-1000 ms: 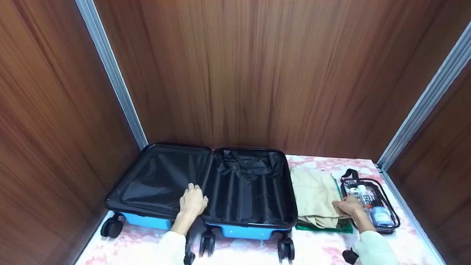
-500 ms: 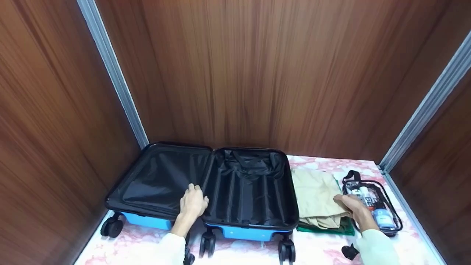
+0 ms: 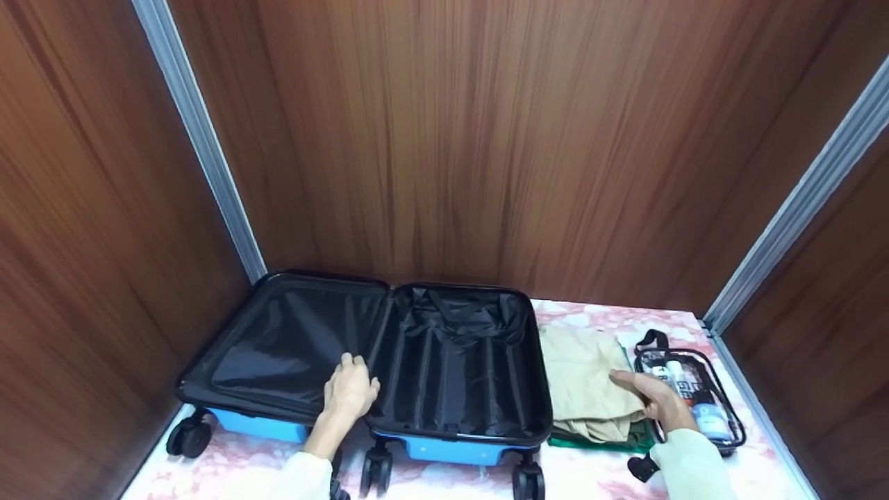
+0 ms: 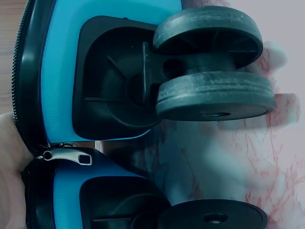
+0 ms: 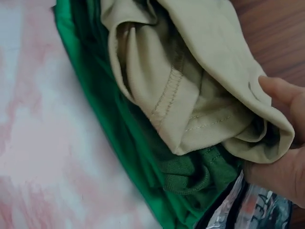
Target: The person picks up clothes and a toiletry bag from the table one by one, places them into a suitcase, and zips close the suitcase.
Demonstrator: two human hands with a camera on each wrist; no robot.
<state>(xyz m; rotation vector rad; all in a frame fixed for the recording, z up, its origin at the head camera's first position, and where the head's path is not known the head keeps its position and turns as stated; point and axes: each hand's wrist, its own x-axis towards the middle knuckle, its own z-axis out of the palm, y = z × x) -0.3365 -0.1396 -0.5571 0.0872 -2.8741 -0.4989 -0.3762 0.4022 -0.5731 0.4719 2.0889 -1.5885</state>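
An open suitcase with black lining and a blue shell lies flat, its two halves side by side. My left hand rests on it at the seam between the halves, fingers loosely bent; the left wrist view shows part of that hand beside the zipper pull. To the right, a folded khaki garment lies on green cloth. My right hand grips the khaki garment's right edge, thumb on top and the other fingers beneath. In the right wrist view, its thumb presses the fold.
A clear toiletry bag with black trim and bottles inside stands just right of the garments, close to my right hand. Suitcase wheels stick out toward me. Brown wood-grain panels enclose the pink marbled surface.
My right hand has turned, its thumb now lying over the khaki fold with the fingers under it. The left hand keeps its place on the suitcase. The head view has shifted slightly.
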